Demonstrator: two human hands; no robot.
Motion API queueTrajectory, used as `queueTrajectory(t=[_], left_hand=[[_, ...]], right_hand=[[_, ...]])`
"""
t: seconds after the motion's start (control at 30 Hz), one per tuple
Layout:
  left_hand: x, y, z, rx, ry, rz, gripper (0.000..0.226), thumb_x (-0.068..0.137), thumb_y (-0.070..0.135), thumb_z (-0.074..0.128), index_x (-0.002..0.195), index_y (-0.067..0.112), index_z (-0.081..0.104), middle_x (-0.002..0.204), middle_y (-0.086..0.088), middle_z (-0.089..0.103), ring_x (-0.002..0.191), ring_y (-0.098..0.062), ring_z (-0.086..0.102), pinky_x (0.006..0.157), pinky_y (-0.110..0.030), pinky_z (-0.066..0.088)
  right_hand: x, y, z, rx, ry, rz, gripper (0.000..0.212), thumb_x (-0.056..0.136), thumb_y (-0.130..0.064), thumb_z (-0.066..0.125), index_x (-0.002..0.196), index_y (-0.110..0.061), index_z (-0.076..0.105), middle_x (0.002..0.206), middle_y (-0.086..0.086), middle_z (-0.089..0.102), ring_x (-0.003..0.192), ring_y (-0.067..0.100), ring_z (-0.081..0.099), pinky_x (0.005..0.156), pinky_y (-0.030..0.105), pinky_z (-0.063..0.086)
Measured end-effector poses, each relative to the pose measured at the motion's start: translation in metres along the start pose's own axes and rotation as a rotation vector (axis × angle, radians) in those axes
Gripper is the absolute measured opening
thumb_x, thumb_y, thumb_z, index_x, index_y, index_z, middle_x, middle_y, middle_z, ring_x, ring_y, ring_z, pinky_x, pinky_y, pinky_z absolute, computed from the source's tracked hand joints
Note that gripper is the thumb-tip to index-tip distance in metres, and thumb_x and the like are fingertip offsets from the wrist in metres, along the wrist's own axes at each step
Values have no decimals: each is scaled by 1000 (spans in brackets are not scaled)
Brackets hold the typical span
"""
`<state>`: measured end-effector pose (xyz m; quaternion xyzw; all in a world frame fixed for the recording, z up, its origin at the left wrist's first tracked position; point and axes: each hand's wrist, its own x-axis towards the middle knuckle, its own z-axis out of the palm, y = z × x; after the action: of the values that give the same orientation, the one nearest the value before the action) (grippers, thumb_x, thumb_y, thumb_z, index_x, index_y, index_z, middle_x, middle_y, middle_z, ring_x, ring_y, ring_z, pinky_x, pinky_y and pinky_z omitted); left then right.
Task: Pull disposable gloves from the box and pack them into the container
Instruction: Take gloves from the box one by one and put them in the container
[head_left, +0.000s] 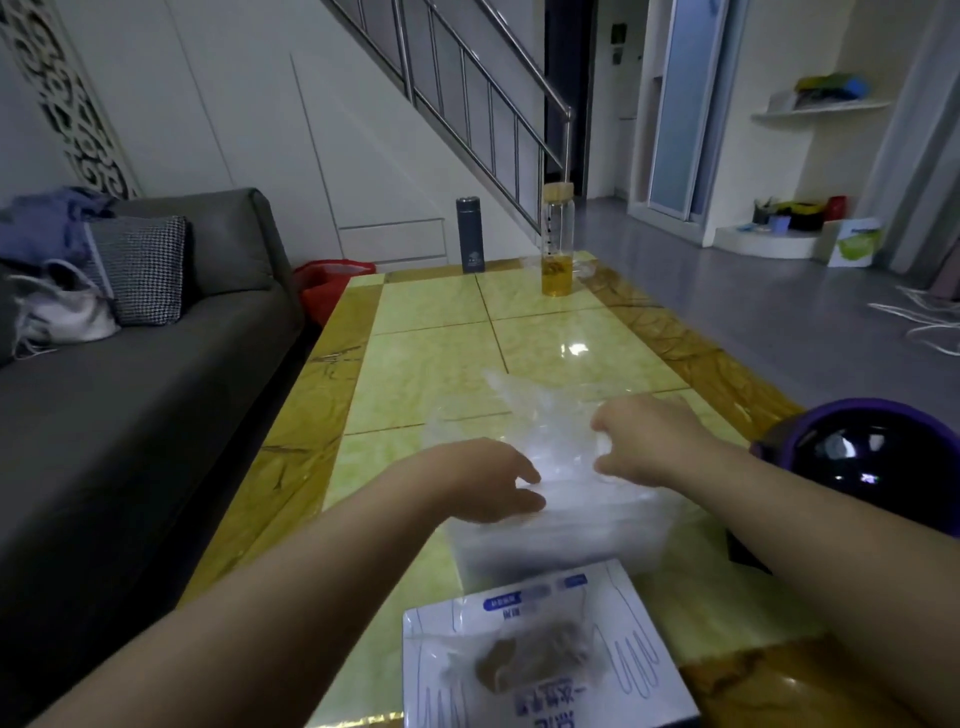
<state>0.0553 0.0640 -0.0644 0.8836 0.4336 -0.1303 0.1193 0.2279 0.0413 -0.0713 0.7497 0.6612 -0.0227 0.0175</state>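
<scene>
On the far left a sofa (156, 374) runs beside the table (426, 364), well apart from the work. At the table's far end stands a dark flask (470, 234), out of reach of the arms.

Nearer, the left hand (483, 480) reaches in over the left rim of the container (561, 545). Its thumb and forefinger are drawn together on the film, and it seems to pinch one edge of a glove (519, 408); I'd say this side is held low so the sheet can be laid down into the tub. The container sits just beyond the box (634, 623), which lies nearest of all with its opening up, so a pull from one goes straight into the other. A bottle (558, 244) of yellow liquid stands far off, past the glove.

The right hand (641, 441) has its fingers curled in on the glove's other side and holds it a little higher, so between the two hands the film is stretched over the container. On the right edge rests a dark helmet (872, 457).

The glove itself is thin, clear and crinkled, catching pale glare. Its far end fans out over the tabletop, and it hangs limp wherever it isn't held. More film seems to be stacked in the tub, though it is too blurred to be sure.
</scene>
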Motion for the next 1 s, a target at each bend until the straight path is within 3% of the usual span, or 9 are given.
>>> queueTrajectory(t=[0.1,0.2,0.3,0.43,0.53,0.67,0.77,0.87,1.0], left_hand=[[11,0,0,22,-76,-24,49,97,47,42,143,28,41,148,3,41,132,-18,41,106,-31,31],[21,-2,-1,29,-143,-11,50,97,47,43,144,30,38,150,3,38,133,-18,40,107,-32,30],[29,-3,0,47,-201,24,50,98,39,46,146,30,33,150,2,38,131,-19,41,105,-30,32],[40,-9,10,112,-264,0,51,99,27,44,147,32,29,153,-1,32,134,-21,37,106,-31,30],[57,-13,24,98,-372,-54,51,101,24,37,150,31,22,156,-4,22,138,-25,29,111,-36,25],[75,-13,42,33,-337,-146,59,101,48,26,151,16,20,157,-8,19,142,-26,20,112,-36,15],[76,-13,45,-5,-311,-155,60,102,47,26,150,13,20,156,-9,21,142,-25,21,111,-34,16],[58,-12,30,-75,-248,-86,53,101,33,40,150,18,25,155,-4,27,140,-21,28,113,-34,19],[14,-13,-4,-236,118,71,48,94,25,57,139,21,44,141,3,49,123,-12,50,102,-24,38]], right_hand=[[-7,-3,-3,-319,117,-43,33,87,-39,59,119,-31,59,127,1,46,118,24,40,97,44,26],[-4,-11,-9,-266,311,-239,38,87,-29,63,124,-28,57,134,3,39,122,25,35,98,41,30],[12,-18,2,12,-20,-402,72,82,-28,73,143,-28,37,141,0,34,120,24,45,96,36,43],[35,-5,35,85,-367,-288,106,76,-21,78,151,-35,4,155,1,8,130,33,39,88,35,49],[46,-2,43,64,-464,-269,113,75,-22,79,151,-33,-4,158,3,-8,139,36,25,96,38,45],[58,-10,49,-77,-566,-260,107,82,-21,73,150,-35,-9,157,6,-20,143,40,12,105,42,36],[61,-13,51,-117,-581,-276,99,87,-18,67,151,-34,-7,158,8,-18,144,39,8,106,42,34],[53,-14,44,-89,-537,-318,92,86,-24,69,153,-26,5,160,7,4,145,30,14,111,41,29],[15,-7,14,19,-269,-338,66,87,-37,64,145,-24,35,149,0,38,131,20,42,104,33,37]])
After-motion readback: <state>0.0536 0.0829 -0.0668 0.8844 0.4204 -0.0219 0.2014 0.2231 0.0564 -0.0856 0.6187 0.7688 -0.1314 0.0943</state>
